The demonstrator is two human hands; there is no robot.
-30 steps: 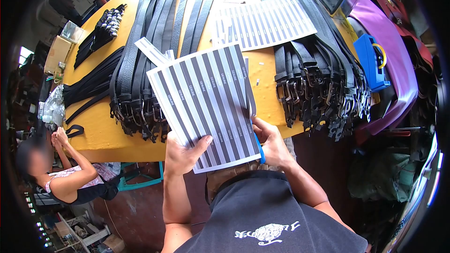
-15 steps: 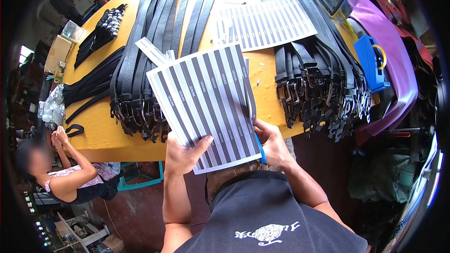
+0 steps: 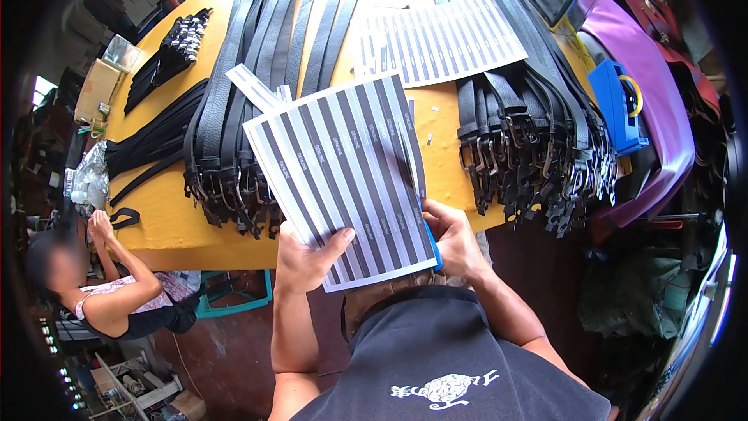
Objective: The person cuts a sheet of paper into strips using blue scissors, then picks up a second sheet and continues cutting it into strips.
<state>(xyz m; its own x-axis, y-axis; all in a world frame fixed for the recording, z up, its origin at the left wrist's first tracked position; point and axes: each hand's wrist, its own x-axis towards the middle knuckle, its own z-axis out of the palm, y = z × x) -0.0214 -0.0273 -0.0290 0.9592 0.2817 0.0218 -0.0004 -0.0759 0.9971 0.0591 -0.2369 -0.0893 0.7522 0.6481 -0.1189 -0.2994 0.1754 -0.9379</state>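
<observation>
My left hand (image 3: 312, 256) grips a printed sheet (image 3: 343, 179) by its lower left edge, thumb on top. Dark and pale stripes cover the paper, with "GENUINE" repeated in small print. At the lower right edge, my right hand (image 3: 456, 242) is closed around blue-handled scissors (image 3: 437, 256); the blades are hidden. A narrow strip (image 3: 414, 132) stands partly apart along the sheet's right side. Past the upper left corner, cut strips (image 3: 253, 87) stick out, their lower ends hidden by the sheet.
Black belts (image 3: 530, 132) with buckles lie in bundles on the yellow table (image 3: 156, 226). Another striped sheet (image 3: 448, 39) lies beyond my hands. A blue case (image 3: 615, 109) stands at the right. To the left, another person (image 3: 125, 296) sits by the table edge.
The sheet's lower edge has shifted very slightly down, and less of the blue handle shows beside it. Both hands keep nearly the same place.
</observation>
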